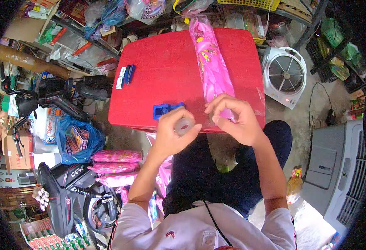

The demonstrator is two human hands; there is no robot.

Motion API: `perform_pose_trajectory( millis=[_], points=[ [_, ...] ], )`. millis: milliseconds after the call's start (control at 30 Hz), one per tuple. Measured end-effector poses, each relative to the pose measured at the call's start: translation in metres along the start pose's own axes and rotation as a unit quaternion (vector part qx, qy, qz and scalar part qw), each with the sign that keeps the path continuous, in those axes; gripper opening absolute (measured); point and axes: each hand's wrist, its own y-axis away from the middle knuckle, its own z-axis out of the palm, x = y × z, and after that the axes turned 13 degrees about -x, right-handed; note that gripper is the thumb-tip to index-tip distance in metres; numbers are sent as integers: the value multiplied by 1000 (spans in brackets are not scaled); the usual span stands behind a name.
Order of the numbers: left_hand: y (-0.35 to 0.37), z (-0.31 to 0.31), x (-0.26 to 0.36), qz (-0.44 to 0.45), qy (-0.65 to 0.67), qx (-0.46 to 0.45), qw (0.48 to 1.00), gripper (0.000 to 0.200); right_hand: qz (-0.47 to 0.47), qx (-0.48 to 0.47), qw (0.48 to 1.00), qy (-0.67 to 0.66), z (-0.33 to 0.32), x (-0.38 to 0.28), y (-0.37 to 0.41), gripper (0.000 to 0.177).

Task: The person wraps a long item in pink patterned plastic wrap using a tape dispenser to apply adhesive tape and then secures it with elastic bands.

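Observation:
My left hand (170,131) is closed around a roll of clear tape (184,126), whose round side faces up. Curled over the near end of a long pink plastic-wrapped package (211,62) is my right hand (239,118). Its fingertips rest at that end, by the table's front edge; whether they also pinch a strip of tape I cannot make out. The package lies lengthwise on the red table (162,71), with yellow figures printed on it. Just beyond my left hand sits a blue plastic holder (163,111), partly hidden by the fingers.
A blue and white item (126,76) lies at the table's left edge. A white box fan (285,77) stands on the right. Several pink packages (117,156) are stacked on the lower left, near a motorbike (62,200). Shelves with goods run along the back.

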Motion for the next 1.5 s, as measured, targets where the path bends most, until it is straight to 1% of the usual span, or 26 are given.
perform_pose_trajectory(
  millis=[33, 133, 233, 333, 433, 533, 633, 733, 833, 867, 933, 967, 1000, 1067, 1167, 1200, 1267, 1300, 1367, 1400, 1433, 1467, 1500],
  points=[
    [2, 2, 0, -17, 40, -17, 999, 23, 18, 2, 1000, -4, 0, 2, 1, 6],
    [5, 8, 9, -26, 180, 15, 983, 49, 35, 1, 999, -18, -2, 5, 1, 7],
    [10, 7, 0, -12, 277, -2, 961, 67, 49, -5, 999, -21, -1, 5, 0, 8],
    [12, 7, 9, 6, 342, -2, 940, 62, 47, -22, 999, -4, -1, 6, 0, 5],
    [15, 11, 15, 19, 329, 15, 944, 71, 21, -20, 998, 50, 2, 5, 0, 6],
    [15, 16, 22, 45, 336, 13, 941, 72, 14, -41, 998, 53, 2, 5, 0, 7],
    [18, 15, 26, 33, 335, -14, 941, 71, 13, -31, 999, 36, 7, 5, -1, 9],
    [17, 16, 22, 33, 325, -13, 945, 70, 18, -1, 998, 60, 8, 7, -2, 9],
    [17, -1, 8, 57, 351, 20, 934, 55, 24, 90, 990, 101, -4, 9, -2, 9],
    [15, -13, -3, 58, 167, 74, 982, 50, 39, 90, 985, 144, -12, 5, 0, 13],
    [12, -29, -27, -18, 23, 162, 986, 45, 33, 110, 964, 239, -20, 1, 3, 19],
    [12, -37, -41, -56, -50, 205, 976, 43, 29, 119, 950, 286, -23, 0, 4, 22],
    [14, -46, -61, -71, -132, 221, 964, 43, 51, 106, 941, 317, -27, 0, 7, 30],
    [21, -61, -106, -98, -292, 243, 920, 44, 51, 109, 935, 335, -28, 1, 9, 31],
    [35, -69, -155, -129, -315, 235, 910, 43, 52, 110, 934, 337, -30, 2, 10, 33],
    [34, -71, -153, -157, -300, 230, 913, 45, 51, 108, 935, 334, -32, 2, 10, 34],
    [35, -66, -149, -140, -399, 286, 860, 40, 52, 108, 937, 328, -33, 2, 10, 34],
    [31, -62, -133, -132, -447, 313, 828, 38, 53, 107, 938, 325, -34, 2, 9, 34],
    [30, -46, -99, -76, -309, 316, 894, 30, 71, 103, 938, 324, -31, -1, 8, 35],
    [28, -35, -81, -49, -236, 316, 918, 26, 80, 100, 938, 323, -29, -2, 6, 36],
    [22, -21, -64, 18, -265, 290, 919, 16, 73, 112, 936, 325, -26, 3, 4, 35],
    [20, 0, -45, -41, -114, 241, 963, 15, 66, 123, 935, 327, -21, 12, 1, 36],
    [17, 20, -35, -103, 3, 206, 973, 16, 59, 134, 933, 330, -18, 19, -1, 36]
  ],
)
